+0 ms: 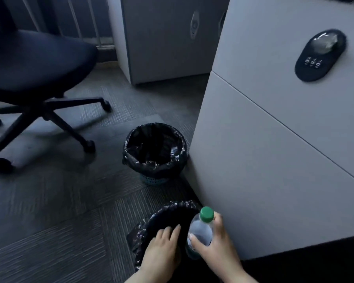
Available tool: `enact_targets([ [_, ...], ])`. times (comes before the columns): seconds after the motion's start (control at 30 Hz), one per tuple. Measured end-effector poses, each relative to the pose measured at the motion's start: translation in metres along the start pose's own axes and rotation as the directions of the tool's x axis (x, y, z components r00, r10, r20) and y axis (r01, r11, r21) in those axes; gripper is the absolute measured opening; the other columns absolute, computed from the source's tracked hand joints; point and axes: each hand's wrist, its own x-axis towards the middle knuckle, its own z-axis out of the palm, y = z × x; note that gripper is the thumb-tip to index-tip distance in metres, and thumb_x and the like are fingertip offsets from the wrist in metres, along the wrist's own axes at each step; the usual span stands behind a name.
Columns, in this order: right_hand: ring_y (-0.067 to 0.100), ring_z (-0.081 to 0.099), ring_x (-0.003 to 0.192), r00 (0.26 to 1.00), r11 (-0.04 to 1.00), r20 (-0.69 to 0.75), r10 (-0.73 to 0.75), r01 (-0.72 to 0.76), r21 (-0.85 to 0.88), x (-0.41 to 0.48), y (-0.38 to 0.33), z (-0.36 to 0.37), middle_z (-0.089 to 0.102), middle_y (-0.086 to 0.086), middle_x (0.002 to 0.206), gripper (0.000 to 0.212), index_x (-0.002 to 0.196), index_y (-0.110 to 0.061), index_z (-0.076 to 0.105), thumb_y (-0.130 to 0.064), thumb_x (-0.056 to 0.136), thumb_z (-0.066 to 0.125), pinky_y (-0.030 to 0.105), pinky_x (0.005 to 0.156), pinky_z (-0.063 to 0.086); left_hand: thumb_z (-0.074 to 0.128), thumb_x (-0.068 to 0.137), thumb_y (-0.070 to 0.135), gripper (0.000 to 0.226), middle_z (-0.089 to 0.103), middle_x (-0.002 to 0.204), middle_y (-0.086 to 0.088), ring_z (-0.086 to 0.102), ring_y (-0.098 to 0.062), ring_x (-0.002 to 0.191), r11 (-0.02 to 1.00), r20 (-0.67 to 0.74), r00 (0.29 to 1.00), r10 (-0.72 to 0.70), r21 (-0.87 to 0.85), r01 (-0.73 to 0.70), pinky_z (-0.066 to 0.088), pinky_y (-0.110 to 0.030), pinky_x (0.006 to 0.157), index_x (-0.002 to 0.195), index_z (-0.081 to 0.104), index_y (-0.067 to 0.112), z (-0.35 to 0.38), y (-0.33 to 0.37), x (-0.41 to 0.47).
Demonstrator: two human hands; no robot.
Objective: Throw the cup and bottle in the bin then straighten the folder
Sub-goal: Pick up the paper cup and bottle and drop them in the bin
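Observation:
A clear plastic bottle (pixel 200 231) with a green cap is gripped in my right hand (pixel 217 248), held upright just above the right rim of a near bin (pixel 151 217) lined with a black bag. My left hand (pixel 161 248) hovers over that bin's opening, fingers spread and holding nothing. I cannot make out what lies inside the dark bin. No cup or folder is in view.
A second bin (pixel 154 149) with a black liner stands farther off on the grey carpet, against a white cabinet (pixel 274 160) with a combination lock (pixel 319 56). A dark swivel chair (pixel 35 78) is at the left. Another cabinet (pixel 164 37) stands behind.

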Motion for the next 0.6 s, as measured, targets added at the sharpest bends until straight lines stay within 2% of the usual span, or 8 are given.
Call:
enact_targets([
  [0.07, 0.009, 0.058, 0.095, 1.0, 1.0, 0.004, -0.018, 0.018, -0.024, 0.01, 0.001, 0.009, 0.057, -0.02, 0.11, 0.067, 0.117, -0.04, 0.035, -0.055, 0.062, 0.072, 0.025, 0.077, 0.046, 0.071, 0.055, 0.044, 0.09, 0.065, 0.117, 0.002, 0.066, -0.017, 0.096, 0.995, -0.034, 0.999, 0.034, -0.096, -0.038, 0.057, -0.024, 0.073, 0.137, 0.041, 0.023, -0.014, -0.011, 0.007],
  [0.13, 0.011, 0.058, 0.098, 0.999, 0.997, 0.008, -0.034, 0.034, -0.066, 0.016, 0.008, 0.017, 0.057, -0.019, 0.111, 0.065, 0.114, -0.038, 0.037, -0.055, 0.063, 0.072, 0.028, 0.082, 0.046, 0.062, 0.074, 0.035, 0.08, 0.046, 0.14, 0.007, 0.049, -0.014, 0.124, 0.978, -0.04, 0.998, 0.04, -0.203, -0.047, 0.045, -0.024, 0.098, 0.147, 0.029, 0.028, -0.031, -0.013, 0.003],
  [0.17, 0.01, 0.057, 0.097, 0.999, 0.997, 0.005, -0.036, 0.036, -0.074, 0.019, 0.012, 0.022, 0.057, -0.018, 0.11, 0.062, 0.112, -0.037, 0.037, -0.054, 0.064, 0.072, 0.028, 0.081, 0.045, 0.059, 0.081, 0.034, 0.075, 0.039, 0.145, 0.012, 0.042, -0.01, 0.131, 0.966, -0.08, 0.996, 0.031, -0.253, -0.051, 0.039, -0.023, 0.103, 0.148, 0.026, 0.03, -0.038, -0.015, 0.001],
  [0.3, 0.011, 0.056, 0.093, 0.998, 0.998, 0.067, 0.001, 0.003, -0.062, 0.023, 0.027, 0.042, 0.055, -0.015, 0.105, 0.058, 0.104, -0.038, 0.032, -0.047, 0.066, 0.075, 0.029, 0.078, 0.045, 0.057, 0.09, 0.032, 0.057, 0.044, 0.138, 0.019, 0.05, -0.002, 0.118, 0.943, -0.224, 0.974, 0.011, -0.322, -0.085, 0.038, -0.014, 0.093, 0.142, 0.036, 0.035, -0.049, -0.023, -0.003],
  [0.4, 0.016, 0.058, 0.096, 0.991, 0.998, 0.13, 0.028, -0.02, -0.063, 0.025, 0.034, 0.053, 0.053, -0.011, 0.103, 0.058, 0.104, -0.035, 0.03, -0.04, 0.07, 0.077, 0.032, 0.08, 0.047, 0.059, 0.089, 0.027, 0.048, 0.052, 0.128, 0.02, 0.054, 0.0, 0.105, 0.936, -0.261, 0.965, -0.014, -0.343, -0.079, 0.045, -0.018, 0.088, 0.135, 0.045, 0.035, -0.045, -0.025, -0.007],
  [0.5, 0.021, 0.058, 0.106, 0.978, 0.992, 0.194, 0.08, -0.059, -0.109, 0.031, 0.04, 0.063, 0.054, -0.005, 0.116, 0.064, 0.118, -0.028, 0.032, -0.044, 0.073, 0.075, 0.033, 0.085, 0.047, 0.059, 0.088, 0.025, 0.044, 0.056, 0.115, 0.02, 0.054, 0.001, 0.096, 0.934, -0.264, 0.964, -0.014, -0.348, -0.082, 0.05, -0.026, 0.085, 0.129, 0.048, 0.036, -0.044, -0.027, -0.014],
  [0.6, 0.029, 0.053, 0.122, 0.959, 0.97, 0.23, 0.164, -0.115, -0.212, 0.039, 0.044, 0.069, 0.052, 0.011, 0.137, 0.084, 0.137, -0.014, 0.028, -0.048, 0.075, 0.073, 0.035, 0.094, 0.044, 0.059, 0.089, 0.025, 0.041, 0.056, 0.108, 0.02, 0.055, 0.001, 0.088, 0.942, -0.277, 0.961, -0.016, -0.327, -0.078, 0.049, -0.02, 0.078, 0.127, 0.049, 0.035, -0.053, -0.028, -0.015],
])
